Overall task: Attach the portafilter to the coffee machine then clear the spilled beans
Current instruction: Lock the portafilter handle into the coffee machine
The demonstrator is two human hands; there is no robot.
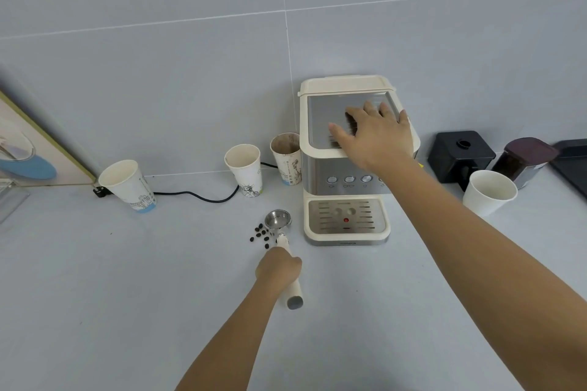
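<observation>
Both forearms are bare to the frame edge, left hand and right hand seemingly ringless

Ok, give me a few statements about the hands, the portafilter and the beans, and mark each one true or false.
1. The left hand grips the portafilter by its handle. True.
2. The portafilter is locked into the coffee machine. False: its basket is still out over the counter, left of the machine.
3. The right hand rests flat on top of the machine. True.
4. The spilled beans lie on the drip tray. False: they lie on the counter beside the portafilter's basket.
</observation>
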